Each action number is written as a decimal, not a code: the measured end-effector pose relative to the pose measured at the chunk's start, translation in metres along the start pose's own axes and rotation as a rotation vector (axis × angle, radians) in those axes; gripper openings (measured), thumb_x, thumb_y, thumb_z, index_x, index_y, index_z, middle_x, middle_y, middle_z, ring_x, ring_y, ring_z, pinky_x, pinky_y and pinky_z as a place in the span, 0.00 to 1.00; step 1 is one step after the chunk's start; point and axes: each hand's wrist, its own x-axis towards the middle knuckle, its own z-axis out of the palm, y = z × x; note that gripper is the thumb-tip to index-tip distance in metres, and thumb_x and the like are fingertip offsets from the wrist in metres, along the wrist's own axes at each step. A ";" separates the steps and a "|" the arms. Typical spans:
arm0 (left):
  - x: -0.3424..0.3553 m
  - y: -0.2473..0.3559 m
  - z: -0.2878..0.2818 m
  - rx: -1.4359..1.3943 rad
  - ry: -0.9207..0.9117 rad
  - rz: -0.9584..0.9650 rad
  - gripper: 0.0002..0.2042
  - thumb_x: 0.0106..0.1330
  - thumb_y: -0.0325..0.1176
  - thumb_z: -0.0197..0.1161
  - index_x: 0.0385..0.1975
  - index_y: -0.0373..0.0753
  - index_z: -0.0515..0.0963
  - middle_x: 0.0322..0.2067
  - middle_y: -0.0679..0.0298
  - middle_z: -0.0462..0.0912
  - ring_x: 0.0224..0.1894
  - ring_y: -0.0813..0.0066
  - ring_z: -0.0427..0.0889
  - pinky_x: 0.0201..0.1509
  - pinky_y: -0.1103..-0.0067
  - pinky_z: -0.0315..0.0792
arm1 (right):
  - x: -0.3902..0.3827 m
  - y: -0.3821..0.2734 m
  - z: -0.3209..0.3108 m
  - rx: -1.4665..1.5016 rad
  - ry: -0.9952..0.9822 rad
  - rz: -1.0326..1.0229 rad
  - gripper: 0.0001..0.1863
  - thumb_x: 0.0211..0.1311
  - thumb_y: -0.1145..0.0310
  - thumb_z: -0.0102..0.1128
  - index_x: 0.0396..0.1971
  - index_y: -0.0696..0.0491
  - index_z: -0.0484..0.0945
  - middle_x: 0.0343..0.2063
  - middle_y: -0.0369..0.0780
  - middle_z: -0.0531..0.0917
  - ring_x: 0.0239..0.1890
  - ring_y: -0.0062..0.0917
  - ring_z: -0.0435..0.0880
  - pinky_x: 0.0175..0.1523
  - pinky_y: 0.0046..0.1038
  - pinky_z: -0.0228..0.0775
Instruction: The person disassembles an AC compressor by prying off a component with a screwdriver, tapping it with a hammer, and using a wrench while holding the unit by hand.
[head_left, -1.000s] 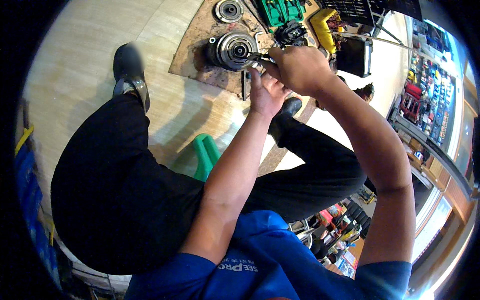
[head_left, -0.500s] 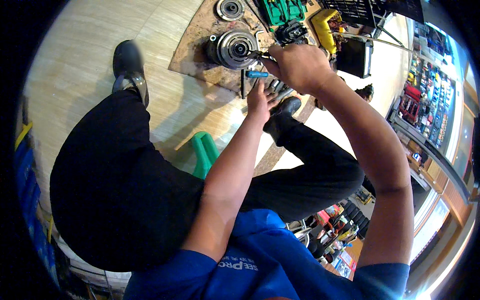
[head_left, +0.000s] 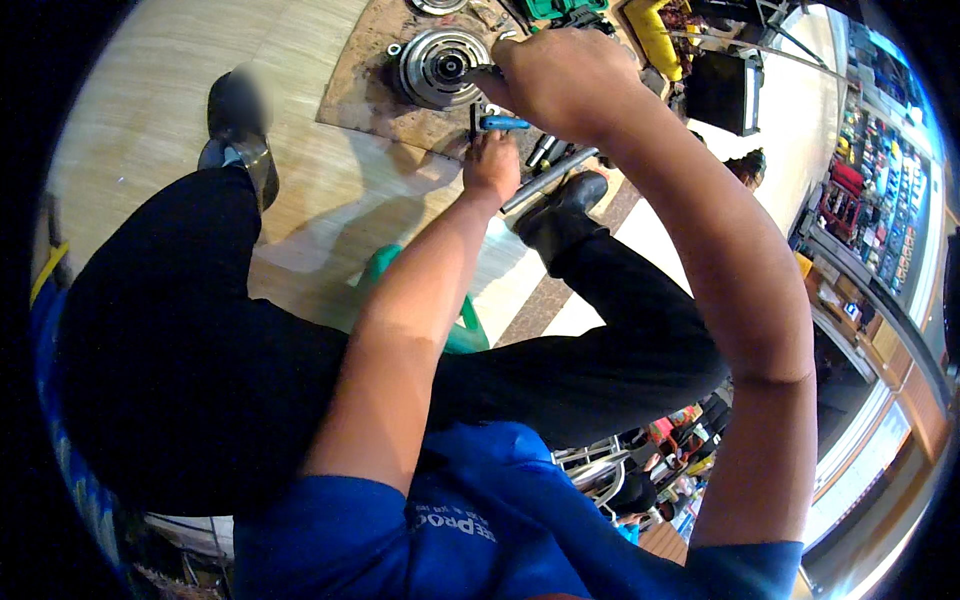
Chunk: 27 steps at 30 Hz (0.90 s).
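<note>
Here, the right hand (head_left: 560, 80) works a dark tool (head_left: 484, 74) at the pulley unit

The round, grooved metal pulley unit (head_left: 440, 68) sits on the brown board (head_left: 365, 105), left of the right hand. That hand's grip is closed around the dark, plier-like tool, whose tip reaches the right part of the pulley's face. Nearer, the left hand (head_left: 492, 168) has its fingers at a blue handle (head_left: 505, 122); I cannot tell whether its grip is closed on it.

On the far side, a green case (head_left: 565, 8) is cut off by the picture's edge, so its contents are hard to make out. Right of it stands a yellow container (head_left: 655, 40), with dark reddish pieces at its right; whether they lie inside is unclear. Farther right, a black box (head_left: 722, 92) shows no contents.

The board's left edge slants toward a near corner, and pale floor (head_left: 300, 180) stretches from there to the left shoe (head_left: 240, 110). On the near right, a grey rod (head_left: 550, 178) lies close to the right shoe (head_left: 565, 215), narrowing the room beside the left hand.
</note>
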 end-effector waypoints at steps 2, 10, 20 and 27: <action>0.012 0.001 0.007 0.046 0.087 0.053 0.11 0.65 0.30 0.51 0.40 0.38 0.81 0.49 0.56 0.77 0.56 0.55 0.73 0.59 0.60 0.68 | 0.002 0.003 0.004 0.010 0.014 -0.010 0.22 0.67 0.49 0.51 0.34 0.51 0.87 0.35 0.45 0.87 0.39 0.41 0.88 0.43 0.41 0.80; 0.067 -0.012 0.042 0.131 0.239 0.070 0.13 0.67 0.36 0.49 0.39 0.42 0.82 0.48 0.59 0.81 0.55 0.58 0.74 0.55 0.60 0.67 | 0.004 0.005 0.006 0.018 0.036 -0.057 0.23 0.67 0.46 0.50 0.34 0.51 0.82 0.25 0.46 0.85 0.31 0.43 0.87 0.38 0.43 0.79; 0.073 0.008 0.030 0.150 0.037 -0.060 0.13 0.66 0.37 0.52 0.41 0.41 0.82 0.47 0.55 0.82 0.49 0.56 0.79 0.51 0.59 0.69 | -0.005 0.000 0.002 0.051 -0.017 -0.024 0.22 0.68 0.46 0.50 0.35 0.52 0.78 0.26 0.47 0.85 0.32 0.43 0.86 0.38 0.43 0.78; 0.050 -0.008 0.066 0.026 0.066 -0.188 0.12 0.66 0.36 0.54 0.41 0.39 0.82 0.47 0.53 0.83 0.47 0.55 0.82 0.48 0.62 0.73 | -0.001 -0.007 -0.005 0.026 -0.022 -0.057 0.22 0.68 0.47 0.50 0.35 0.52 0.79 0.28 0.47 0.85 0.33 0.41 0.86 0.38 0.42 0.78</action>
